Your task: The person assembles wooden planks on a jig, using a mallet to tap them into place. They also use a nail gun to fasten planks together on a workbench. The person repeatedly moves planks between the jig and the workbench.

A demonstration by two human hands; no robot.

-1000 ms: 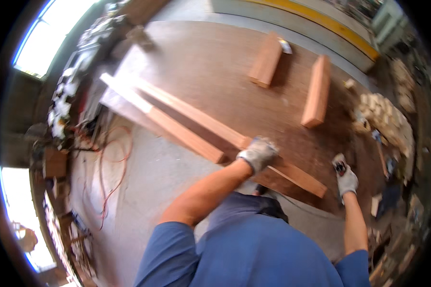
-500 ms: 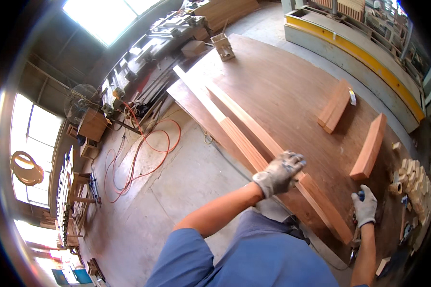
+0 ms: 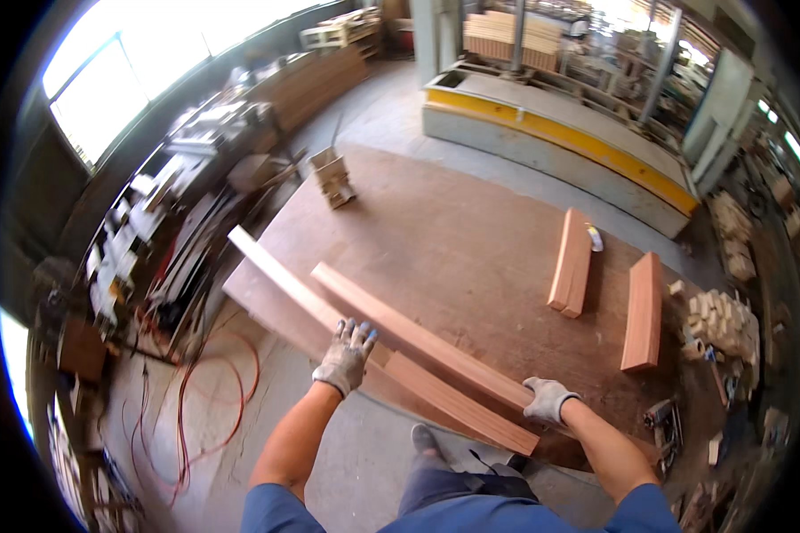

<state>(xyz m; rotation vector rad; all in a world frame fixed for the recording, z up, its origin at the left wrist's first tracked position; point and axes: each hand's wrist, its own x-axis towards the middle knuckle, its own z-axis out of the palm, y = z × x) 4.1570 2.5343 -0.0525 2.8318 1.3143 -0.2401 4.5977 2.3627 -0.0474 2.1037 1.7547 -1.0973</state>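
Two long strips of light reddish wood lie side by side along the near edge of a large brown work table (image 3: 453,209). My left hand (image 3: 345,358), in a grey-white glove, rests on the near strip (image 3: 284,275) with its fingers spread. A shorter, thicker wooden piece (image 3: 462,404) continues beside that strip toward the lower right. My right hand (image 3: 549,401), gloved too, is closed round the right end of the far strip (image 3: 418,333). The palm hides that end.
Two thick wooden blocks (image 3: 643,311) lie at the table's right, near a pile of small wood pieces (image 3: 724,324) and metal tools (image 3: 662,422). A small wooden box (image 3: 332,178) stands at the far left corner. Red hoses (image 3: 185,417) coil on the floor; a yellow-striped machine (image 3: 551,129) stands behind.
My view has swung to the right. My left hand has shifted left along the near strip, and my right hand has come from beside the table's right part onto the far strip's end.
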